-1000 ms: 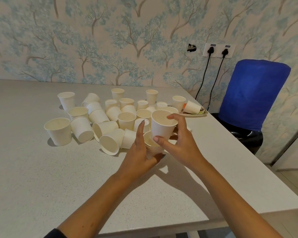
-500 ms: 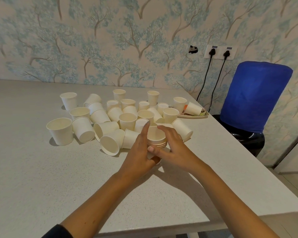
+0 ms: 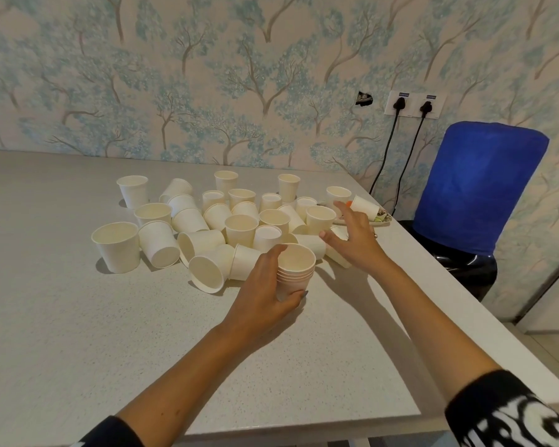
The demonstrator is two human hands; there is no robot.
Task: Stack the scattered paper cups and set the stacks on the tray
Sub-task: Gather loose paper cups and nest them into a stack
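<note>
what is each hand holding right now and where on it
The left hand grips the stack of nested cups round its side wall, below the rims. The right hand holds nothing, fingers spread over the loose cups.

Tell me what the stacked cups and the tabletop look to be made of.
Small stack of nested white cups gripped by the left hand: apparently matte paper, with thin rolled rims. Pale grey speckled tabletop: probably stone or solid-surface composite, smooth with low sheen; the look leaves it open.

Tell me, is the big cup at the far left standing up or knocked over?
Standing up. The big cup rests on its base on the table, round mouth facing up.
</note>
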